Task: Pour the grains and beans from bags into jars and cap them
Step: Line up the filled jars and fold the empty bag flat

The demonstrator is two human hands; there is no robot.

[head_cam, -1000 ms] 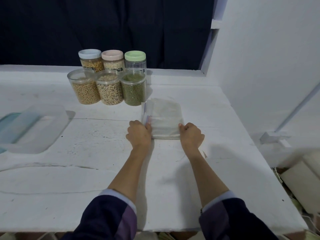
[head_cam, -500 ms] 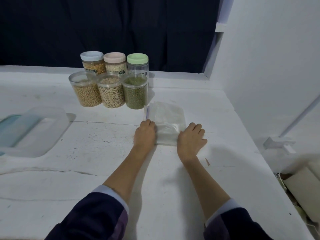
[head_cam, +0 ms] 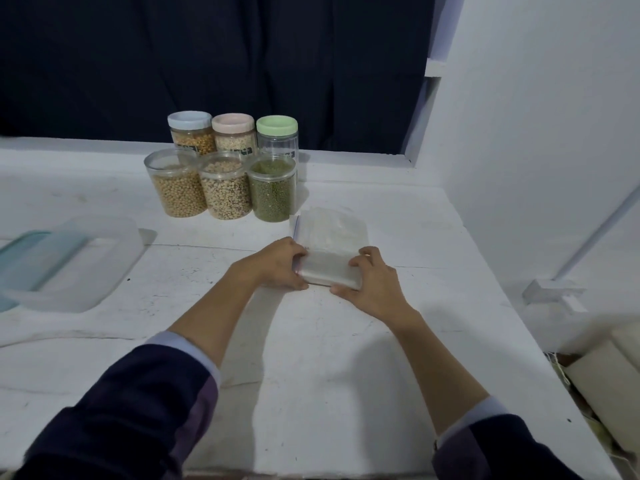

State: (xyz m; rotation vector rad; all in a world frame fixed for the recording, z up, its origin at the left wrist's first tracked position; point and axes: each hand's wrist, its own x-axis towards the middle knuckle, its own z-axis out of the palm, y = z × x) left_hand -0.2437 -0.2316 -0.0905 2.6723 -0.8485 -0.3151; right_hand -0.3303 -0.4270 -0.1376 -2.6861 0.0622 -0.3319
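Observation:
An empty clear zip bag [head_cam: 329,237] lies flat on the white table [head_cam: 311,358], its near end folded over. My left hand [head_cam: 277,263] grips the fold's left end and my right hand [head_cam: 372,277] grips its right end. Behind the bag stand three lidless jars: yellow beans [head_cam: 176,188], pale speckled beans [head_cam: 227,188] and green mung beans [head_cam: 273,188]. In the row behind are three capped jars with a blue-white lid [head_cam: 189,120], a pink lid [head_cam: 232,123] and a green lid [head_cam: 277,125]; the green-lidded one looks empty.
A clear plastic tub [head_cam: 74,263] lies at the left edge with a teal lid [head_cam: 24,251] beside it. A white wall [head_cam: 536,133] rises along the right. Off the table's right edge sit beige boxes [head_cam: 609,368]. Dark cloth hangs behind.
Both hands have rolled the bag's near end over away from me, moving from pressing flat on it to gripping the folded edge. The camera has shifted slightly.

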